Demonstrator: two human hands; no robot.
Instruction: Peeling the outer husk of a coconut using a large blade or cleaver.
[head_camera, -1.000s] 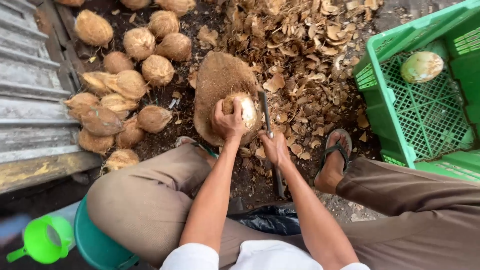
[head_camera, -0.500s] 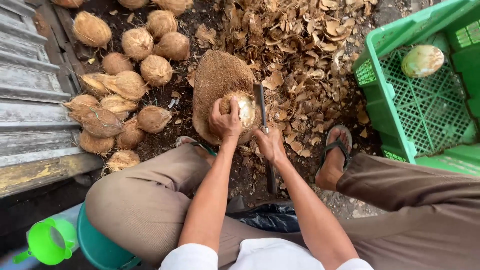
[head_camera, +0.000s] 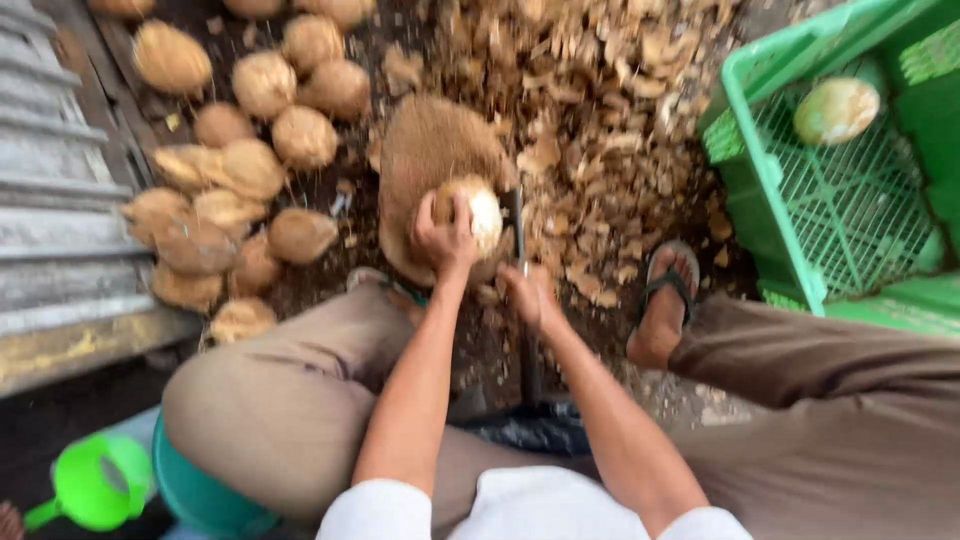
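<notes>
Since the earlier frame the coconut (head_camera: 470, 215) has turned a little in the left hand (head_camera: 443, 240), showing more pale peeled shell. The left hand clasps it on top of the fibrous block (head_camera: 425, 160). Just right of the block, the right hand (head_camera: 530, 296) is closed round a dark blade (head_camera: 516, 225). One peeled coconut (head_camera: 836, 110) lies in the green crate (head_camera: 760, 180); left of the block, many unpeeled coconuts (head_camera: 260, 150) wait.

Half-peeled coconut (head_camera: 478, 215) on round block (head_camera: 430, 160), blade (head_camera: 515, 225) beside.
</notes>
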